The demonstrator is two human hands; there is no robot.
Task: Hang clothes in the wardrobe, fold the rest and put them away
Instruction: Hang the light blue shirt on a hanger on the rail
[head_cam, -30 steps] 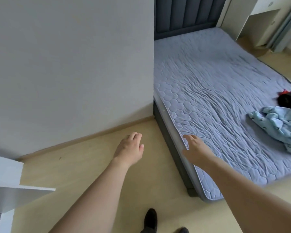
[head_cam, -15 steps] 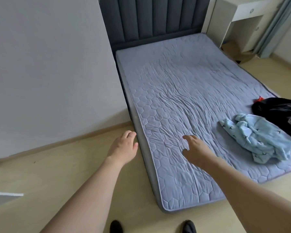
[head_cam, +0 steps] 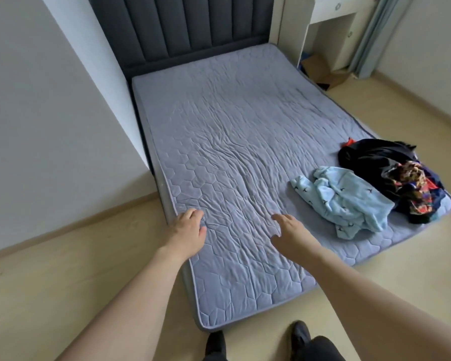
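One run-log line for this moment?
stage: reaching | left hand: empty | right hand: empty | blue garment, dark clothes: on bed, untouched

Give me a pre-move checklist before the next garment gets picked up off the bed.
1. Left hand free: ok, fingers relaxed, holding nothing.
2. Right hand free: ok, open over the mattress cover.
3. Light blue fleece garment in sight: ok, crumpled near the foot corner, right of the right hand.
4. Dark garment pile separate from it: cannot tell, the two appear to touch.
5. Bare bed surface for folding: ok, middle of the cover holds nothing.
6. Wardrobe ready: cannot tell, not in view.
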